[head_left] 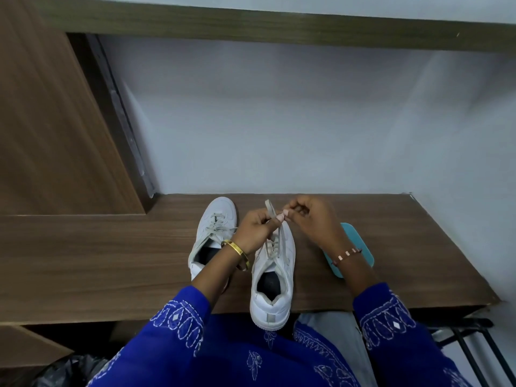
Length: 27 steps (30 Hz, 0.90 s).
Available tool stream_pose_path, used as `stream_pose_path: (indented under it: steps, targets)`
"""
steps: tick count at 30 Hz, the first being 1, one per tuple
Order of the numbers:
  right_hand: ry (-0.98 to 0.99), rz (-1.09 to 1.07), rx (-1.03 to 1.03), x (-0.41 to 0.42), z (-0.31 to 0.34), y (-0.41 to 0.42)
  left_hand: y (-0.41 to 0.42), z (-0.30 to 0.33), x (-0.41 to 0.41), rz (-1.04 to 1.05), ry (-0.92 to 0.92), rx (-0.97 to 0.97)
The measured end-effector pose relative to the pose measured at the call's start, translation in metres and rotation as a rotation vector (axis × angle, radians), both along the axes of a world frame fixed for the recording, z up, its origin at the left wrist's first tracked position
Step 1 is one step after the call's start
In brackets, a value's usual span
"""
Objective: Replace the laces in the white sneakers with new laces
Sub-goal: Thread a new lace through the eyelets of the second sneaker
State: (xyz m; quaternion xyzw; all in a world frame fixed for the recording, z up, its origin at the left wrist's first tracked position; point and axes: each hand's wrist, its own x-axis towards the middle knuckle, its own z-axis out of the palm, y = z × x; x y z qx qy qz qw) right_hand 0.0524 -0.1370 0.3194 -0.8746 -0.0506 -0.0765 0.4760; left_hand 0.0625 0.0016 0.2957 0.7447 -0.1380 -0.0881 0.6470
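Wood table: both sneakers w/ laces in; left hand & right hand each pinch near sneaker's lace; swap prob. early.

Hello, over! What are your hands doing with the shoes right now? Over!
Both hands pinching lace: left hand, right hand. Near sneaker laced; far sneaker laced too. Teal object under right wrist, not blocking.

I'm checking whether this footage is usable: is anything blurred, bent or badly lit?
Head view: wide-angle bending curves the shelf and desk edges; the wall looks smeared and soft; light is even and dim, bluish; hands and the near sneaker are fairly sharp, lace readable.
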Motion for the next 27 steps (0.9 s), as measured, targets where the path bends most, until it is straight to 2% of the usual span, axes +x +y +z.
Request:
stream_pose_path:
  steps: [3, 7, 13, 15, 19, 23, 27]
  targets:
    - [-0.025, -0.012, -0.073, -0.001, 0.0, 0.003, 0.0, 0.0, 0.001, -0.007, 0.049, -0.037]
    - [-0.023, -0.045, -0.041, -0.003, -0.009, 0.008, 0.0, -0.006, 0.002, -0.01, 0.148, -0.107]
    - [0.094, -0.22, 0.364, -0.002, -0.023, -0.001, 0.005, -0.027, 0.0, 0.015, 0.315, -0.334]
    - [0.086, -0.247, 0.415, -0.004, -0.023, 0.001, 0.004, -0.029, 0.001, 0.067, 0.332, -0.353]
    - [0.115, -0.072, 0.452, -0.014, -0.015, 0.006, 0.006, -0.026, 0.004, 0.152, 0.386, -0.392]
    - [0.205, 0.167, 0.356, -0.023, -0.017, 0.009, 0.011, -0.018, 0.008, 0.051, 0.433, -0.462]
    - [0.256, 0.176, 0.2, -0.028, -0.038, 0.012, 0.014, -0.017, 0.01, -0.015, 0.402, -0.37]
